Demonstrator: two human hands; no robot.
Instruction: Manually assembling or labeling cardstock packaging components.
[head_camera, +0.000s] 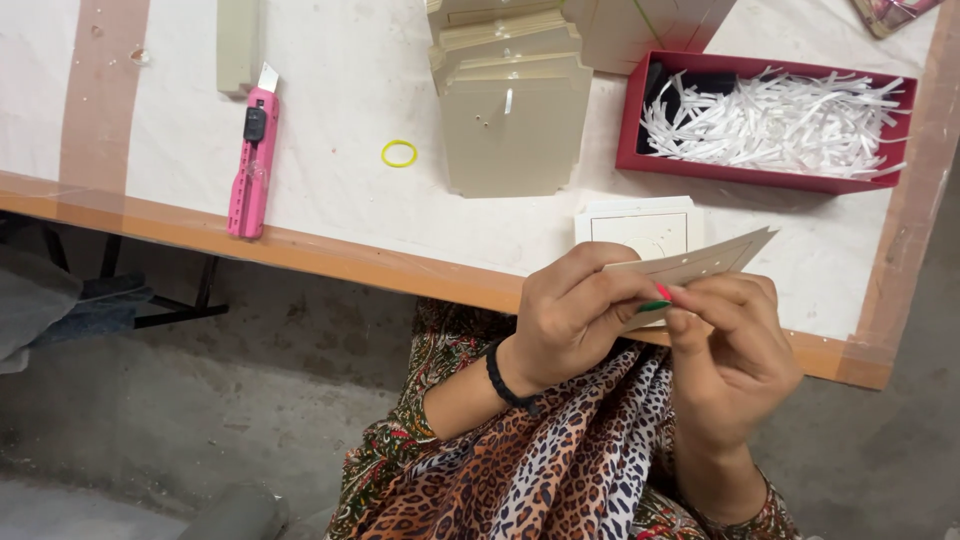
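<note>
White surface (330, 190) with an orange edge fills the upper frame. At lower right, your left hand (580, 315) and right hand (730, 350) pinch a cream punched card (700, 262) between fingertips. A pink utility knife (252, 165) lies upper left, a yellow rubber band (399, 153) beside stacked cards (512, 110), a red tray (640, 120) of shredded paper (780, 120) upper right.

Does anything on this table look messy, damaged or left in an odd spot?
Mostly tidy. The pink utility knife lies with its blade out, its end at the table edge. A yellow rubber band lies loose. White shredded paper bulges above its red box.
</note>
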